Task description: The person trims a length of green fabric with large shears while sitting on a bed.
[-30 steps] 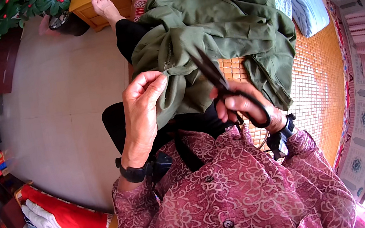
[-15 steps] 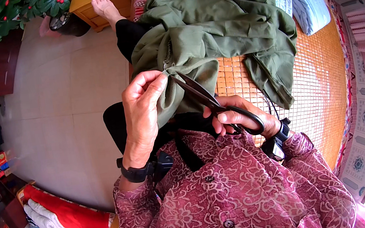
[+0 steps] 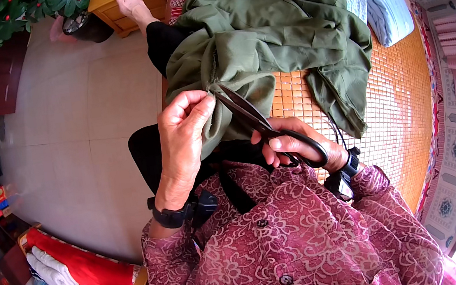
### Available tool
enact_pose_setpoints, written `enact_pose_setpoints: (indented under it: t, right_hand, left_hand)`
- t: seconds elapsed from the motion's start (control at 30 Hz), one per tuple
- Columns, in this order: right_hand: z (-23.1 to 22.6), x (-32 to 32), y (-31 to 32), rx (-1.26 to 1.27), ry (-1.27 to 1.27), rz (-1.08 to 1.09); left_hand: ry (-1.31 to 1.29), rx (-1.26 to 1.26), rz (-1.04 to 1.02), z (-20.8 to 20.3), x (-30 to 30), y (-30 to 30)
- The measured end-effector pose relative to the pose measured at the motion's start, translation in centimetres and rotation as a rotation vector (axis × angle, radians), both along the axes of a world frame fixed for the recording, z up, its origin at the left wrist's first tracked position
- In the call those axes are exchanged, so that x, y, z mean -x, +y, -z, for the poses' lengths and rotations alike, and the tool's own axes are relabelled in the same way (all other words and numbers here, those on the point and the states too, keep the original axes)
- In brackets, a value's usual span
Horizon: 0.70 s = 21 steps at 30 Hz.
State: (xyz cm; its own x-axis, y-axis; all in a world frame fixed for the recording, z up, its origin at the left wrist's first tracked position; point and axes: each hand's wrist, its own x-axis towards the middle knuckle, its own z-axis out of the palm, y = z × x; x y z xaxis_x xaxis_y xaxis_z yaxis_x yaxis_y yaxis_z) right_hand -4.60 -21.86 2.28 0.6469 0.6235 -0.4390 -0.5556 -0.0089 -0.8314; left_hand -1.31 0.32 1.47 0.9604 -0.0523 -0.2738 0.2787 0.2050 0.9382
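Note:
An olive-green garment [image 3: 278, 46] lies spread from my lap over the woven mat, its folds bunched toward me. Thumb and forefinger of my left hand [image 3: 182, 134] pinch the garment's edge by a frayed seam; any loose thread there is too fine to make out. My right hand [image 3: 299, 146] grips the black handles of a pair of scissors [image 3: 246, 111]. Their dark blades are slightly parted, with the tips at the cloth just right of my left fingertips. Part of the lower handle is hidden behind my right fingers.
Under the garment is a tan tiled mat [image 3: 392, 94]. Folded pale-blue bedding [image 3: 388, 12] lies at the far right. A potted plant [image 3: 87, 26] and a wooden cabinet [image 3: 131, 6] stand far left. A chair with red cloth [image 3: 90, 263] is at the lower left.
My left hand and the pinched edge have shifted slightly right. The scissor tips now sit closer to my left fingertips. Both grips are the same.

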Motion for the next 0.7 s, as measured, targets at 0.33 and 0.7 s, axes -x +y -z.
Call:
enact_pose_setpoints:
  t: [0.33,0.7]
  right_hand:
    - [-1.4,-3.2,0.2,0.073,-0.249,0.54]
    - [2.6,-4.7,1.2,0.607,-0.818,0.305]
  left_hand:
    - [0.006,-0.047,0.051,0.3,0.9,0.0]
    - [0.01,-0.143,0.134,0.5,0.3,0.7]
